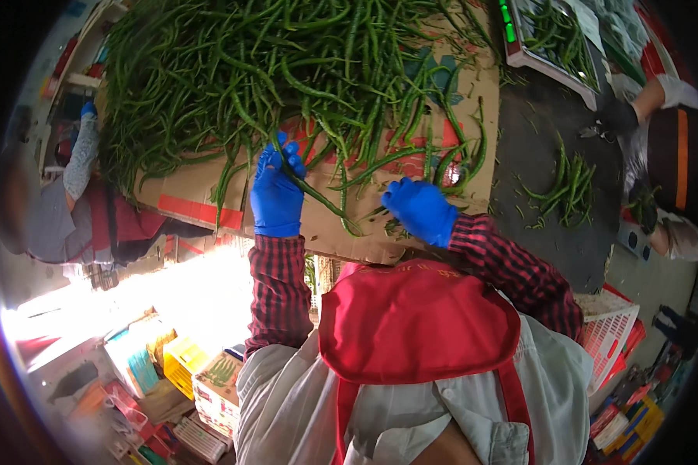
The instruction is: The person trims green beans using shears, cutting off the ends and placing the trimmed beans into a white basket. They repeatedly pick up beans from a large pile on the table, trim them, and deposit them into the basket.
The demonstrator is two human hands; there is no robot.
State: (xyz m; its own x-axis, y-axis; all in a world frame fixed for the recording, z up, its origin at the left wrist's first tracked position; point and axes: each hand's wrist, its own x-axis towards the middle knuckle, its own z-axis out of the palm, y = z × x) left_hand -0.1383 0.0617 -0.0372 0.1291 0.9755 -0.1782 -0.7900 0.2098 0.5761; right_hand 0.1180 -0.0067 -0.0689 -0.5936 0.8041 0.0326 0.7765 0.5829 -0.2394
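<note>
A large heap of long green chili peppers [302,75] covers the flattened cardboard [326,226] before me. My left hand [277,197], in a blue glove, grips one long chili pepper [320,197] between thumb and fingers at the heap's near edge. That pepper slants down to the right, over the bare cardboard. In a matching glove, my right hand [421,210] is curled close above the cardboard, right of the pepper's tip. Its inner side is hidden, so whether it holds anything does not show. Stem scraps lie beneath it.
A scale [549,52] loaded with peppers stands at the back right. Nearer on the dark tabletop [517,133] lies a small pepper pile [567,189]. At right a person's black-gloved hands [619,116] work near scissors. Another person's sleeve [82,157] reaches in from the left. A white crate [611,337] is low right.
</note>
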